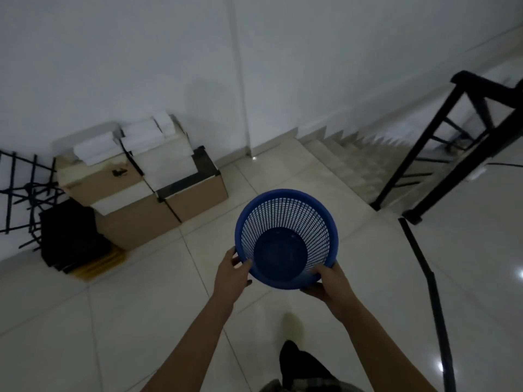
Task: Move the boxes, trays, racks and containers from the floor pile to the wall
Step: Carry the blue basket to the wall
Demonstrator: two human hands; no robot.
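Note:
I hold a round blue mesh basket (285, 236) in the air over the tiled floor, its open mouth facing me. My left hand (230, 274) grips its near left rim and my right hand (328, 284) grips its near right rim. Ahead on the left, cardboard boxes (135, 199) topped with white boxes (158, 145) stand against the white wall (141, 66). Beside them sit stacked black trays (70, 236) on yellow ones (99, 265), and a black wire rack (25, 193) leans on the wall at the far left.
A staircase (365, 162) goes down at the right, beyond the boxes. A black metal frame (441, 148) stands at its edge, and a long black strip (424, 278) lies on the floor at the right. My leg and foot (291, 352) show below.

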